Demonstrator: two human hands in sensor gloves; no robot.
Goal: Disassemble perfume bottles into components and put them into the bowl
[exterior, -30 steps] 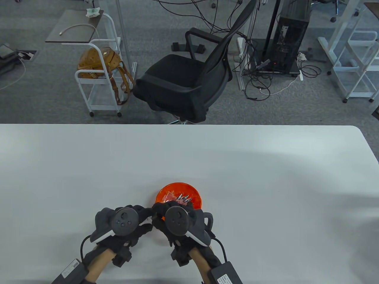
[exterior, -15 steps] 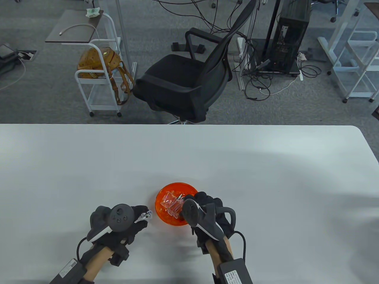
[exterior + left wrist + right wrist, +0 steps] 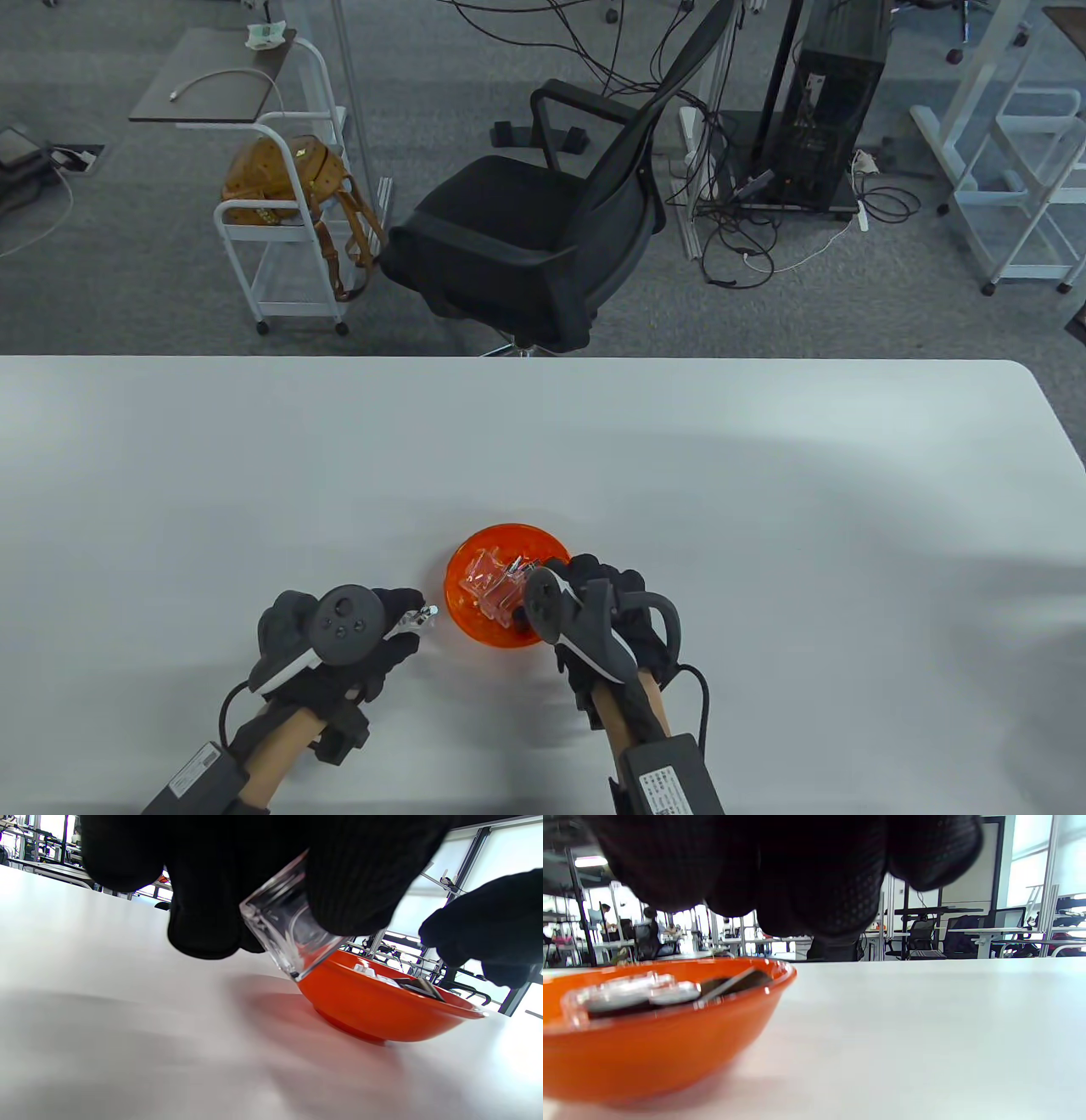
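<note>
White table [image 3: 679,475], matte surface, rounded far-right corner. One orange bowl [image 3: 475,624] sat directly on it near the front edge, about centre; it held clear and silver perfume bottle parts [image 3: 496,581]. Soft shadows lay on the tabletop.

Even, bright overhead light; the white table [image 3: 594,441] carries soft broad shadows. Wrist views are backlit by blown-out windows, gloves nearly black, the near tabletop blurred.

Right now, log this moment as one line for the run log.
left hand: grips clear bottle piece beside bowl | right hand: at bowl's right rim, holds nothing seen | orange bowl: holds clear and metal parts | piece not yet in bowl
</note>
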